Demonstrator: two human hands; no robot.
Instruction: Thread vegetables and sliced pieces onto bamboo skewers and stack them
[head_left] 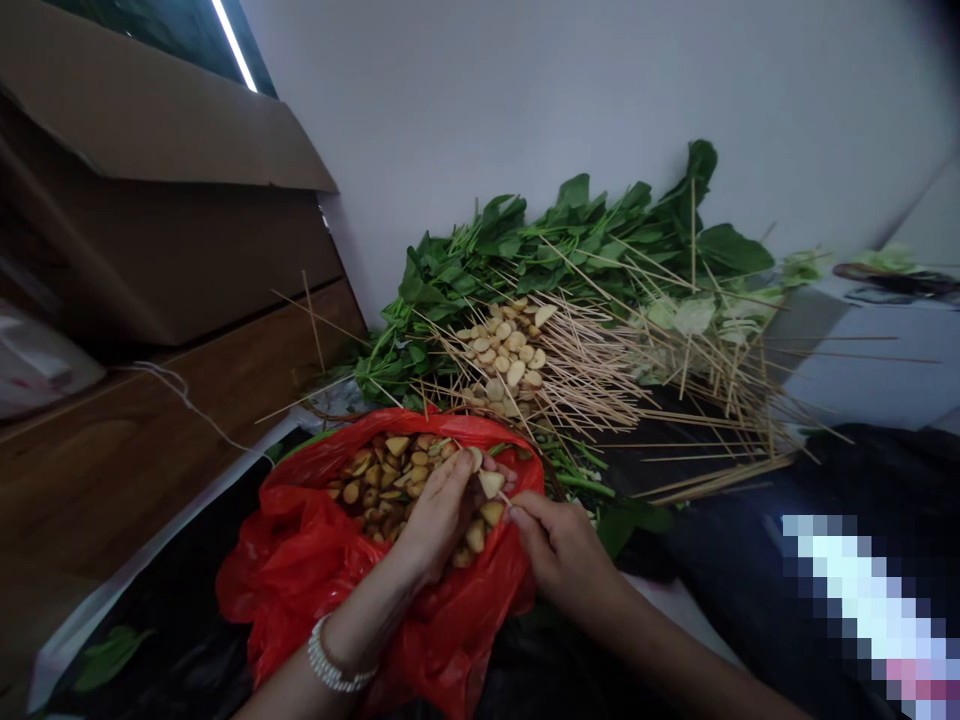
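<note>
My left hand (439, 515) reaches into a red plastic bag (300, 560) full of small yellow-brown food pieces (379, 475) and pinches one pale piece (491, 483) at its fingertips. My right hand (559, 545) is closed in a pinch on a thin bamboo skewer whose tip touches that piece. A bead bracelet (334, 665) circles my left wrist. Behind the bag lies a fan of skewers loaded with pale pieces (506, 350).
A big heap of bare bamboo skewers (675, 390) spreads to the right over a pile of leafy greens (570, 240) against the white wall. A cardboard box (150, 180) and a wooden surface (112, 450) are on the left. Black sheeting (720, 560) covers the foreground.
</note>
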